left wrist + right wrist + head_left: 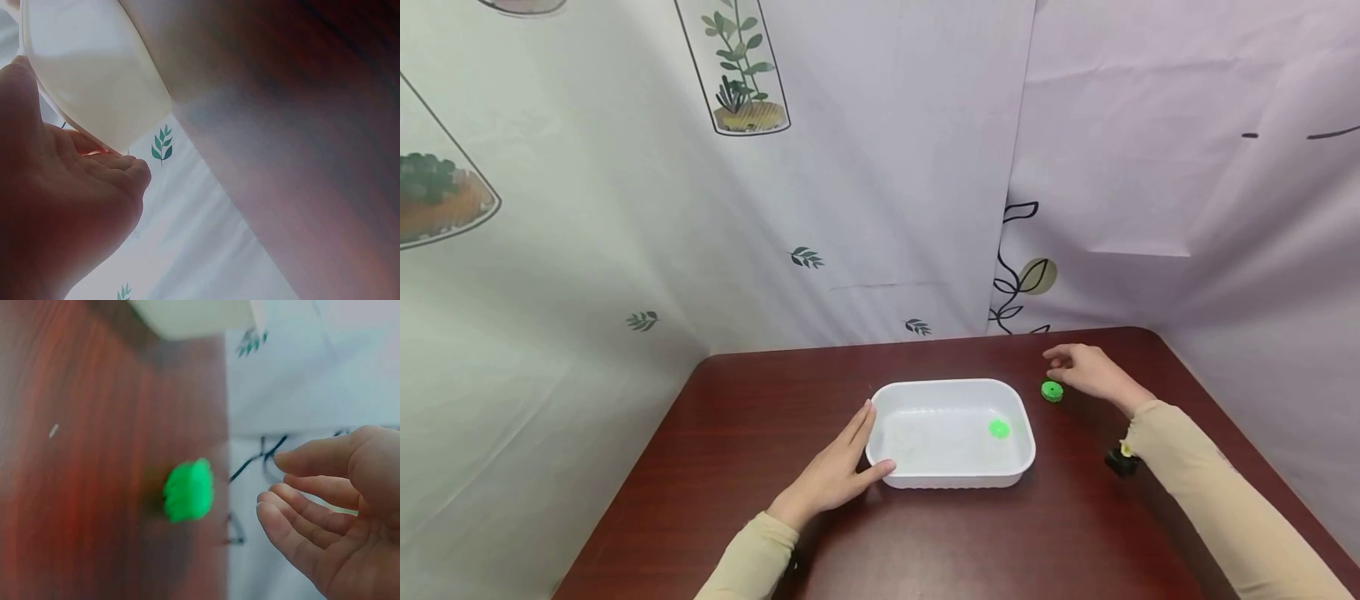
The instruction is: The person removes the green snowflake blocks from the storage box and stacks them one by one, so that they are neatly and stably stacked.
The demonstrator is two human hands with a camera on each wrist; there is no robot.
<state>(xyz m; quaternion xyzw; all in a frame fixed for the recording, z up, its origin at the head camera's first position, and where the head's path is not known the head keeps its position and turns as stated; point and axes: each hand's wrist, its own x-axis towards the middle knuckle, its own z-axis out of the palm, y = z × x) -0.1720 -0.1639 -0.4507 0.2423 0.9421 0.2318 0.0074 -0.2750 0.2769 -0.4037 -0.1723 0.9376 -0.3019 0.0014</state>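
Observation:
A white rectangular plastic tray (pixel 947 481) stands on the table, with a flat green piece (pixel 998 428) inside near its right end. My left hand (pixel 835 467) touches the tray's left rim, fingers extended along it and thumb at the front corner. Right of the tray lies a small round green piece (pixel 1052 391), with a dark spot at its centre and a ridged side. My right hand (pixel 1090 372) hovers just beside and above it, fingers loosely bent and apart from it. In the right wrist view, that green piece (pixel 189 490) is blurred, and nothing is between thumb and fingers.
The dark red-brown table (pixel 760 425) reaches back to a pale curtain (pixel 880 192) printed with plants and jars. Another curtain side hangs along the left. A small black device (pixel 1122 461) with a yellow bit is at the right wrist.

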